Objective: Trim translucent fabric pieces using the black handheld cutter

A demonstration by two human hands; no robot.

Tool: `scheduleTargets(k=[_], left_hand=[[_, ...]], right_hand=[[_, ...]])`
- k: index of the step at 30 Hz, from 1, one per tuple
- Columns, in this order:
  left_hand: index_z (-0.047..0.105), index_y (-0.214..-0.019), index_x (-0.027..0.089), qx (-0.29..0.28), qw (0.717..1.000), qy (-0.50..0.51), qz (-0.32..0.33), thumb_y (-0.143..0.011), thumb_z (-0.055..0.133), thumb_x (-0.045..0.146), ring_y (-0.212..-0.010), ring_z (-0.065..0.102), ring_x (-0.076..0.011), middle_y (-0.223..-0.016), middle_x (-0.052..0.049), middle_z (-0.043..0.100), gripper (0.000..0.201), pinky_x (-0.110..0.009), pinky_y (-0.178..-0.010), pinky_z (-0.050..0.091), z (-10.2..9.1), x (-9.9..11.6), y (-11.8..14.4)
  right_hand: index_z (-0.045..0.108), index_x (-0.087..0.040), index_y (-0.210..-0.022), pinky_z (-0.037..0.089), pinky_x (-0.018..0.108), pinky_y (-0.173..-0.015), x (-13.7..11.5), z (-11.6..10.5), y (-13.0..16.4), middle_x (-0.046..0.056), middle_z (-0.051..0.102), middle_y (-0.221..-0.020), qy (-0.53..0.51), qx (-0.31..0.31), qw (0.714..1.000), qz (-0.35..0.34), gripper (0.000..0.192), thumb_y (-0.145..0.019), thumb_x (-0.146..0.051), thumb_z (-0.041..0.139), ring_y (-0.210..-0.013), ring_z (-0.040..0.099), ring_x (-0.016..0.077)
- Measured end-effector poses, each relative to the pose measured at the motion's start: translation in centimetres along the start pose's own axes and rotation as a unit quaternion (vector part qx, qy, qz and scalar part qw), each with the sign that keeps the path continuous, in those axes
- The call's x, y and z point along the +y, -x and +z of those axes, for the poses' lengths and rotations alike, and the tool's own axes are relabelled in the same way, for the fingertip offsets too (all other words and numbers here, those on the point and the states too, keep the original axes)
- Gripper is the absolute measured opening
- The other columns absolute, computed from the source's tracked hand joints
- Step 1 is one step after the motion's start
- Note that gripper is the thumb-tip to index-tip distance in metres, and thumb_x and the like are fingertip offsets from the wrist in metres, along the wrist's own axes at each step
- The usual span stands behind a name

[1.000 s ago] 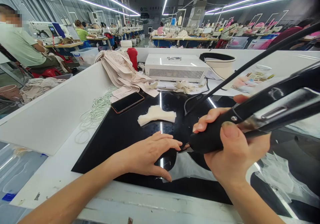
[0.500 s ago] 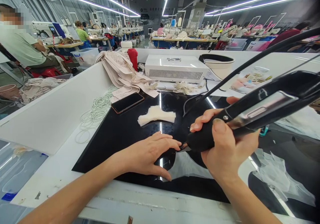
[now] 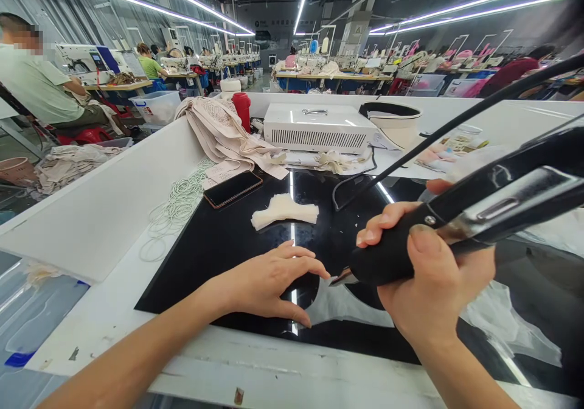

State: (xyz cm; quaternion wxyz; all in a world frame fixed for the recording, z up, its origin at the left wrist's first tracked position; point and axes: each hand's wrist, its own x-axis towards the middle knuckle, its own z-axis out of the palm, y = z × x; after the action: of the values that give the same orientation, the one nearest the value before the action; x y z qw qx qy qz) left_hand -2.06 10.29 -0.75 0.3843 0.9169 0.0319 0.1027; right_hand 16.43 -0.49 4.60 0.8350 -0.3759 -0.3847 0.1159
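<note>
Two hands | right hand [image 3: 433, 281] grips cutter [image 3: 456, 229] | tip beside left fingers [image 3: 314, 269]

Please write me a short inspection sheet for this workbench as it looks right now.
Surface: glossy black mat on a white bench.
Job's things: black cutter; black fabric under its tip.
Clutter: phone, cream pieces, cloth pile, white box, elastic loops.
Hands: left hand flat on the fabric; right hand grips the cutter.
Cables: black cord from the cutter.
Surroundings: sewing stations, seated people.
</note>
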Motion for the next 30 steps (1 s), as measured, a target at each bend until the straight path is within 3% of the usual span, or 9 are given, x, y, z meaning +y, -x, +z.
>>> scheduleTargets(k=[5,10,18,30], left_hand=[[0.065,-0.144,0.027,-0.027,1.0,0.003,-0.002,-0.099,0.088,0.046,-0.145,0.065,-0.0327,-0.146,-0.011,0.073,0.055,-0.064,-0.141,0.021,-0.2,0.1,-0.1],[0.064,-0.147,0.026,-0.043,0.999,-0.011,-0.012,-0.097,0.09,0.046,-0.147,0.064,-0.035,-0.147,-0.013,0.072,0.06,-0.068,-0.14,0.021,-0.2,0.3,-0.1],[0.062,-0.15,0.024,-0.045,0.999,-0.024,-0.011,-0.092,0.095,0.043,-0.157,0.056,-0.0377,-0.148,-0.015,0.074,0.069,-0.071,-0.14,0.018,-0.1,0.6,0.0],[0.062,-0.148,0.024,-0.04,0.999,-0.033,-0.005,-0.091,0.095,0.049,-0.154,0.059,-0.0365,-0.145,-0.014,0.074,0.07,-0.067,-0.14,0.021,0.0,0.5,0.1]], right_hand=[[0.069,-0.027,-0.122,0.058,0.032,-0.055,-0.2,0.2,0.7,-0.006,0.075,-0.079,-0.011,-0.009,1.0,0.012,0.047,-0.083,-0.035,0.095,-0.056,0.067,0.0169],[0.069,-0.028,-0.125,0.058,0.032,-0.056,-0.2,0.3,1.2,-0.006,0.076,-0.081,-0.013,-0.017,0.999,0.024,0.053,-0.083,-0.04,0.099,-0.057,0.068,0.0168],[0.069,-0.028,-0.127,0.059,0.033,-0.059,0.3,0.0,1.5,-0.007,0.076,-0.083,-0.01,-0.028,0.999,0.027,0.053,-0.085,-0.044,0.099,-0.061,0.07,0.0163],[0.066,-0.029,-0.131,0.059,0.033,-0.061,0.6,0.1,1.8,-0.006,0.076,-0.084,0.001,-0.047,0.999,0.001,0.049,-0.092,-0.039,0.094,-0.06,0.069,0.0157]])
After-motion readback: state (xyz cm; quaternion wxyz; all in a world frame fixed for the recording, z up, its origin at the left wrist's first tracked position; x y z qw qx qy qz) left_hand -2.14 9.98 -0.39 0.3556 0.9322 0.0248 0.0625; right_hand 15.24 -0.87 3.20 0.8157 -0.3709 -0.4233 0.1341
